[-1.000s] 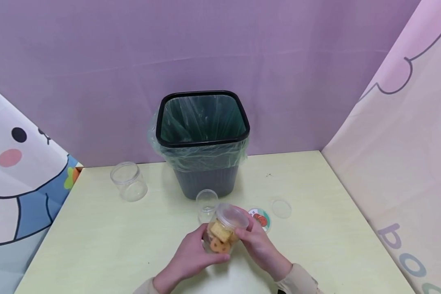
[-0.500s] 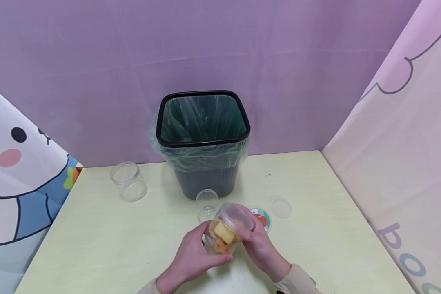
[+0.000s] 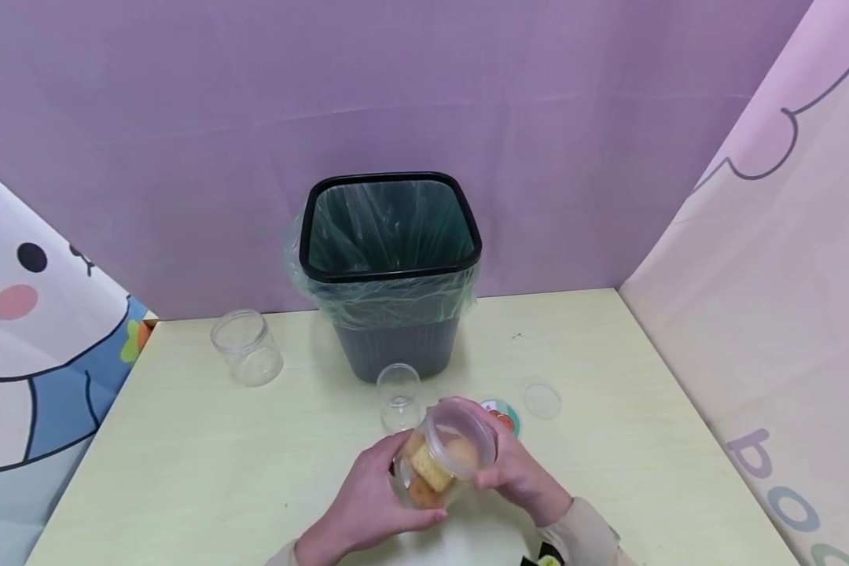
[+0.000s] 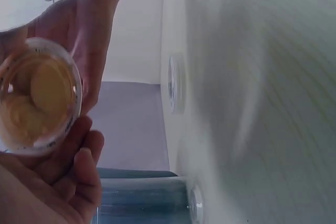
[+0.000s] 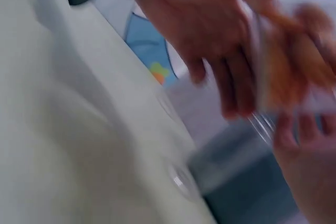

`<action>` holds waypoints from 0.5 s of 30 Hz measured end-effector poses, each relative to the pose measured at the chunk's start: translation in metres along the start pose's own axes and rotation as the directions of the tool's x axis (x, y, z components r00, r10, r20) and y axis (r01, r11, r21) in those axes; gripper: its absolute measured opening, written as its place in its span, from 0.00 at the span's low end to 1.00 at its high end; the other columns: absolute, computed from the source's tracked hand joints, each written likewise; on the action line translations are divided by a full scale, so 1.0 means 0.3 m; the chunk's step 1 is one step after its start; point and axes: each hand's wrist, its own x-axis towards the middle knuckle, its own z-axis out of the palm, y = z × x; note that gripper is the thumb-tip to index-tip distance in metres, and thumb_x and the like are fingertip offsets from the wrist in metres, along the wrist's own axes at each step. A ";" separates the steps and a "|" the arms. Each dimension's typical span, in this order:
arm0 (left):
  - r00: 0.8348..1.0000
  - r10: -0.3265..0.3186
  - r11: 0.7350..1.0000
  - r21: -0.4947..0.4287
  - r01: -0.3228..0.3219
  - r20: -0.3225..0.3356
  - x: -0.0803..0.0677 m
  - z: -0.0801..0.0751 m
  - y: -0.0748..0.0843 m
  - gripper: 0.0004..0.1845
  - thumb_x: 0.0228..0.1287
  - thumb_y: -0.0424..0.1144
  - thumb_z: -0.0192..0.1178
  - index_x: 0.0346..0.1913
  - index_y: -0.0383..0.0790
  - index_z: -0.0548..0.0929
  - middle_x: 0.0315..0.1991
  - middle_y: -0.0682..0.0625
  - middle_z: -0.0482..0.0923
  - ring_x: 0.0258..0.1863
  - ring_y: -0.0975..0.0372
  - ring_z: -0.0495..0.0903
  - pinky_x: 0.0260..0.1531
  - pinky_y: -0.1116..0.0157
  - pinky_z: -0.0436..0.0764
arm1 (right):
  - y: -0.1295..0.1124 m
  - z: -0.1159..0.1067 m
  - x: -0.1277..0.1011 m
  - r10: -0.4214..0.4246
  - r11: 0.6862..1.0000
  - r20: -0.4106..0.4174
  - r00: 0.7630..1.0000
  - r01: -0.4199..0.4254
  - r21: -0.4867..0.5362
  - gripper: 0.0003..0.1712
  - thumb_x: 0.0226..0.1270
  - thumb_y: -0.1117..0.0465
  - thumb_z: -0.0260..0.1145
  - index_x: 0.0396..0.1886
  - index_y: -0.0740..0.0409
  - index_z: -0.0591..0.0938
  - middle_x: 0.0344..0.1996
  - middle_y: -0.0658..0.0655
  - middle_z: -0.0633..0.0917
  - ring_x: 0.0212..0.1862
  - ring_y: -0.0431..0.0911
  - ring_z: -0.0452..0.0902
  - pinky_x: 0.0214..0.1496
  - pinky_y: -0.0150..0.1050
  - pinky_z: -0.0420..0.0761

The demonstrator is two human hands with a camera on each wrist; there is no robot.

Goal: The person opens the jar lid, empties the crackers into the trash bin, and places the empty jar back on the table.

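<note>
Left hand [image 3: 368, 499] grips the clear snack jar [image 3: 435, 460] above the table [image 3: 184, 472]; right hand [image 3: 516, 468] fingers wrap its lid [image 3: 463, 440], apparently unscrewing. Hold the body steady and level.

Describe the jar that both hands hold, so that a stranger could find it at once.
Start at the black bin on the table. Nearer the camera, the left hand and right hand grip a clear lidded jar. Only it holds yellow and orange food; the other jars stand empty.

Black bin [image 3: 396, 346], clear jar [image 3: 442, 460], purple backdrop [image 3: 396, 94].
</note>
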 end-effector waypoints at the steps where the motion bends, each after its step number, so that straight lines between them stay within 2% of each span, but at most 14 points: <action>1: 1.000 0.012 1.000 -0.002 -0.012 0.008 -0.001 -0.002 0.000 0.43 0.33 0.61 0.81 0.59 0.61 0.77 0.47 0.68 0.79 0.43 0.69 0.78 0.42 0.65 0.79 | -0.004 -0.014 0.002 0.001 1.000 0.044 0.999 0.000 -0.015 0.55 0.54 0.45 0.78 0.73 0.66 0.63 0.68 0.64 0.72 0.68 0.53 0.67 0.70 0.42 0.65; 4: 0.999 0.039 0.999 -0.004 -0.039 0.035 -0.004 -0.006 0.000 0.43 0.32 0.57 0.83 0.59 0.63 0.76 0.47 0.69 0.78 0.44 0.69 0.78 0.42 0.65 0.78 | -0.015 -0.048 0.008 0.015 0.999 0.147 0.989 -0.009 -0.042 0.57 0.52 0.43 0.80 0.73 0.68 0.62 0.68 0.66 0.71 0.69 0.55 0.66 0.70 0.44 0.66; 7: 0.997 0.051 0.999 -0.009 -0.051 0.054 -0.003 -0.007 0.000 0.43 0.33 0.57 0.83 0.59 0.63 0.75 0.48 0.69 0.78 0.44 0.69 0.78 0.43 0.64 0.79 | -0.017 -0.063 0.011 0.017 1.000 0.199 0.980 -0.012 -0.026 0.58 0.53 0.45 0.79 0.74 0.67 0.60 0.69 0.66 0.70 0.69 0.56 0.65 0.70 0.45 0.65; 11: 0.997 0.071 0.997 -0.005 -0.071 0.039 0.003 -0.008 -0.003 0.42 0.35 0.61 0.81 0.59 0.64 0.75 0.46 0.69 0.79 0.42 0.70 0.78 0.40 0.65 0.79 | -0.014 -0.065 0.010 0.016 0.998 0.204 0.979 -0.027 0.048 0.58 0.56 0.48 0.78 0.77 0.64 0.56 0.72 0.65 0.67 0.71 0.56 0.63 0.71 0.45 0.64; 15: 0.997 0.077 0.997 -0.013 -0.077 0.017 0.010 -0.013 -0.007 0.41 0.36 0.59 0.81 0.59 0.62 0.76 0.45 0.68 0.79 0.40 0.69 0.78 0.37 0.67 0.78 | -0.011 -0.056 0.004 0.035 0.996 0.156 0.987 -0.048 0.080 0.58 0.58 0.48 0.77 0.79 0.59 0.53 0.73 0.63 0.66 0.72 0.55 0.61 0.71 0.45 0.63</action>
